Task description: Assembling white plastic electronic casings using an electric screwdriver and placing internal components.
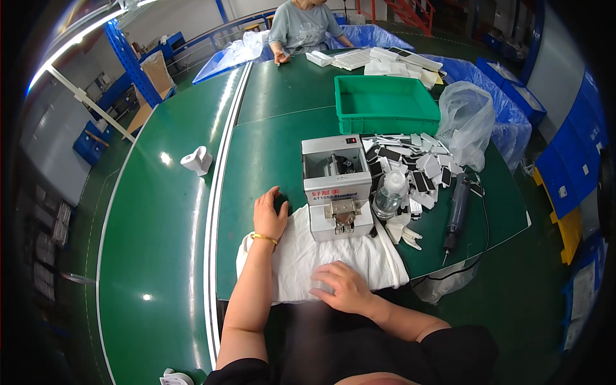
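My left hand [270,217] rests on the green tabletop at the left edge of a white cloth [292,263], its thumb and fingers apart. A dark patch shows between them; whether it is a shadow or a small object I cannot tell. Over the cloth's front part lies my right hand [344,289], fingers spread and slightly blurred, holding nothing visible. Just beyond it, partly on the cloth, stands a grey and white bench machine [337,192] with a see-through window on top and a metal mechanism low on its front. Neither hand touches it.
Right of the machine are a clear bottle [389,196], a pile of small white and black pieces [420,163] and an electric screwdriver [457,212]. Behind stands a green bin [388,119] beside a plastic bag [467,122]. White parts [197,160] sit left; a co-worker [301,29] is across the table.
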### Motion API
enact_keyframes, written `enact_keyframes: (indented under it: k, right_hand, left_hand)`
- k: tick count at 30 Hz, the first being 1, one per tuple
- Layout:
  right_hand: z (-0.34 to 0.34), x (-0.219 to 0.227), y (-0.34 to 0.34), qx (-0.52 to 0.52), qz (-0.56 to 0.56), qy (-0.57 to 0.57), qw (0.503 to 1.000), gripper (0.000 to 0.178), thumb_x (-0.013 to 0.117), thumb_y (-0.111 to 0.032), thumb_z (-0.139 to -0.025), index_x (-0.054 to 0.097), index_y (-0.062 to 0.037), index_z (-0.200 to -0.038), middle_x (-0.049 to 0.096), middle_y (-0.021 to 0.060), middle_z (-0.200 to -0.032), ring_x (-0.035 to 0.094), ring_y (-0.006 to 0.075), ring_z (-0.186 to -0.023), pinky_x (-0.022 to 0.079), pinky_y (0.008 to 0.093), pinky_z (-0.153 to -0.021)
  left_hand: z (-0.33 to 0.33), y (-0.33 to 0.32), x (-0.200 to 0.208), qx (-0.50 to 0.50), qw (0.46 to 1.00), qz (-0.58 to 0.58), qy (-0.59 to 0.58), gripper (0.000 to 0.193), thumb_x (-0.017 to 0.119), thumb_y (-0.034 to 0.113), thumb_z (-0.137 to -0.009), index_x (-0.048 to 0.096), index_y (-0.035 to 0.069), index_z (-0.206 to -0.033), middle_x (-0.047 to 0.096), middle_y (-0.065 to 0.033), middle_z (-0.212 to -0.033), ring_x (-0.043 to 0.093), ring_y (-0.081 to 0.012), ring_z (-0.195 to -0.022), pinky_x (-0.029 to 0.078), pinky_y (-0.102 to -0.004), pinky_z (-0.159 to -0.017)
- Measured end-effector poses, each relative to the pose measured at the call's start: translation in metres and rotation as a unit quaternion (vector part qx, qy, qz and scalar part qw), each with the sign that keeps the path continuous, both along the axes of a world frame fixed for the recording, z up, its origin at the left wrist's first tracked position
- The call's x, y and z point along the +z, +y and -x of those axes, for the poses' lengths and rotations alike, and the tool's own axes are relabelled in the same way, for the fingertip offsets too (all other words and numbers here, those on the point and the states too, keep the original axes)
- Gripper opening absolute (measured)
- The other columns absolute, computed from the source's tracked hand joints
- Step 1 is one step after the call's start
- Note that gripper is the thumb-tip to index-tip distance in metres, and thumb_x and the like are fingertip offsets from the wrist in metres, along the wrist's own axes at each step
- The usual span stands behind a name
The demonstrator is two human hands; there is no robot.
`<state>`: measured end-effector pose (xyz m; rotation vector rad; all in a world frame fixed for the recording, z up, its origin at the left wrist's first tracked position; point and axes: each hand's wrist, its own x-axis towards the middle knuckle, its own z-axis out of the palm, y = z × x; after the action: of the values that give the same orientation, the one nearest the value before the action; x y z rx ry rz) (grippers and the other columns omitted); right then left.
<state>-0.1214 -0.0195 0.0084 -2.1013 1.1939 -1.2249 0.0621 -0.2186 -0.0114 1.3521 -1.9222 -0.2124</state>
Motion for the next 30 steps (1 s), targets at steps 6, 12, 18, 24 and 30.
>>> enact_keyframes:
  k: [6,12,18,24,30]
  right_hand:
    - [-0.0005,-0.0006,0.0006,-0.003,0.001,0.007,1.0,0.026,0.077,-0.021,-0.079,0.069,-0.005,-0.098,0.064,0.0075,-0.102,0.061,0.0268,-0.093,0.051,0.0366,-0.081]
    - [-0.003,-0.0018,0.0013,-0.01,0.01,0.01,1.0,0.026,0.078,-0.019,-0.078,0.069,-0.0058,-0.098,0.064,0.007,-0.103,0.062,0.0263,-0.093,0.052,0.0364,-0.081]
    - [-0.0037,0.0005,0.0013,-0.013,0.013,0.016,1.0,0.026,0.078,-0.019,-0.078,0.069,-0.0059,-0.098,0.064,0.0069,-0.103,0.062,0.0262,-0.093,0.052,0.0364,-0.081]
    - [0.0,0.0017,0.0028,-0.016,0.011,0.016,1.0,0.025,0.078,-0.019,-0.078,0.069,-0.0056,-0.097,0.064,0.0069,-0.102,0.062,0.0263,-0.093,0.052,0.0365,-0.081]
    - [-0.0039,0.0046,-0.0009,-0.002,0.0,0.022,1.0,0.024,0.078,-0.019,-0.078,0.07,-0.0054,-0.096,0.065,0.0069,-0.1,0.062,0.027,-0.093,0.052,0.0364,-0.082]
  left_hand:
    - [0.0001,0.0009,0.0005,0.003,1.0,-0.007,0.009,0.043,0.069,0.012,-0.082,0.058,0.006,-0.124,0.066,-0.013,-0.11,0.057,-0.0337,-0.107,0.045,-0.041,-0.097]
    - [-0.0003,0.0014,0.0009,-0.001,1.0,-0.009,0.011,0.042,0.068,0.011,-0.083,0.058,0.006,-0.124,0.067,-0.0126,-0.111,0.057,-0.0339,-0.108,0.045,-0.0411,-0.097]
    - [-0.0019,0.0003,-0.0003,-0.005,1.0,-0.002,0.013,0.042,0.067,0.01,-0.084,0.058,0.006,-0.125,0.067,-0.0115,-0.11,0.057,-0.0334,-0.108,0.045,-0.0408,-0.097]
    - [0.0035,0.001,0.0001,-0.006,1.0,-0.006,0.011,0.042,0.067,0.009,-0.084,0.058,0.006,-0.124,0.067,-0.0115,-0.111,0.057,-0.0335,-0.108,0.045,-0.0409,-0.097]
    - [-0.0047,0.0006,-0.003,0.011,1.0,-0.009,0.014,0.043,0.067,0.01,-0.083,0.058,0.007,-0.125,0.066,-0.0127,-0.113,0.057,-0.034,-0.109,0.045,-0.0417,-0.098]
